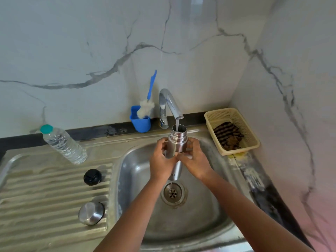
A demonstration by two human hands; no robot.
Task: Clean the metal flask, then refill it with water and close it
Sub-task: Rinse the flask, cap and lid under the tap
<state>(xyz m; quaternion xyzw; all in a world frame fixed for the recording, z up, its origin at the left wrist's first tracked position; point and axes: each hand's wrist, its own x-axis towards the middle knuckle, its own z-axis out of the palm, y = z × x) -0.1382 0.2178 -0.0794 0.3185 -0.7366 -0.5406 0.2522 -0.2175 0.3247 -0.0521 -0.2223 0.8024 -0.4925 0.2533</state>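
Note:
The metal flask [176, 142] stands upright over the sink basin [138, 166], its open mouth right under the tap spout [171, 103]. A thin stream of water runs from the tap into the flask. My left hand [161, 160] wraps the flask's left side and my right hand [195, 159] its right side. Water drips from the flask's base toward the drain [172, 193]. On the ribbed drainboard at the left lie the black inner stopper [92, 177] and the steel cap [91, 213].
A clear plastic water bottle [63, 144] with a teal cap stands on the drainboard's far edge. A blue cup [141, 121] holding a blue-handled bottle brush [148, 100] stands behind the sink. A beige basket [234, 130] with cloths sits at the right corner.

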